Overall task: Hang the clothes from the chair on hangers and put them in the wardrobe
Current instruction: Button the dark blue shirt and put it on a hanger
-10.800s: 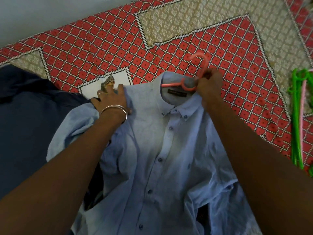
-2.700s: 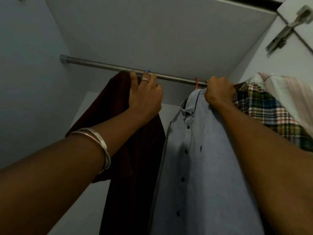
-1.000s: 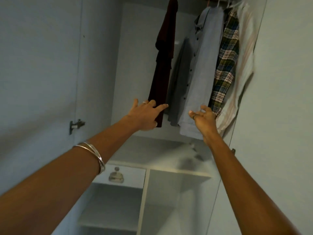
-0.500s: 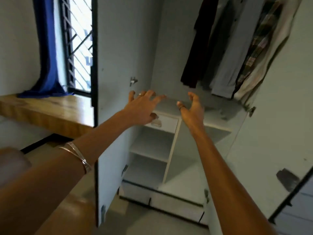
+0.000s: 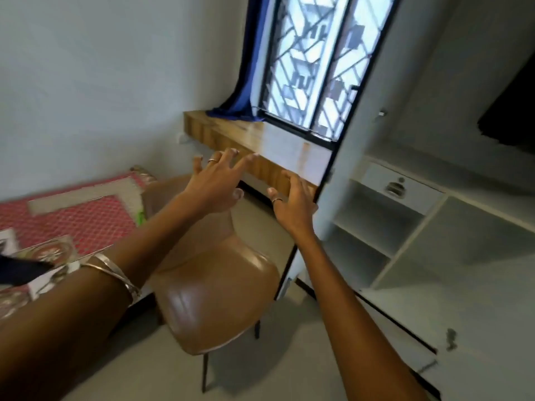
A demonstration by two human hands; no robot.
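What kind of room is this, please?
Most likely a bedroom in a home. An open white wardrobe with shelves stands at the right, a bed with a red patterned cover lies at the left, and a brown chair stands between them, under a barred window.

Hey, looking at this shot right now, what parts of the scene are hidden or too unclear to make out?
Head view only:
- Wardrobe rail and whatever hangs on it: cut off by the top edge; only a dark shape shows.
- Dark cloth on the bed: cut off by the left edge.
- Chair seat back: partly hidden by the left hand.
- Outside the window: blurred.
- Right hand is empty.
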